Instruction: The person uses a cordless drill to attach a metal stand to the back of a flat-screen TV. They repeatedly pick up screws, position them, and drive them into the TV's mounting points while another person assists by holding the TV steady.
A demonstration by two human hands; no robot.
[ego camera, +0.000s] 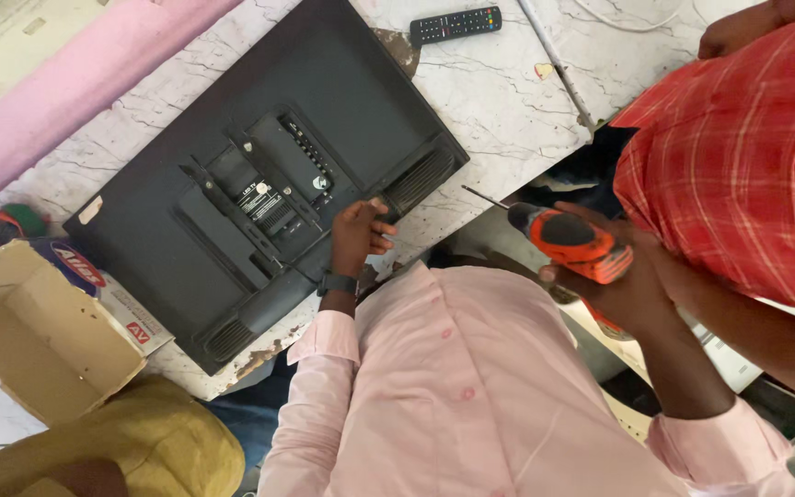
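Observation:
A flat black television lies face down on a white marble table, its back panel and mounting bracket facing up. My left hand, with a dark watch on the wrist, rests on the television's near edge beside a vent. My right hand grips an orange cordless drill off the table's edge. The drill's thin bit points towards the television without touching it. A co-worker's forearm lies against my right hand.
A person in a red checked shirt stands close at the right. A person in yellow is at the lower left, by an open cardboard box. A black remote and a thin rod lie at the table's far side.

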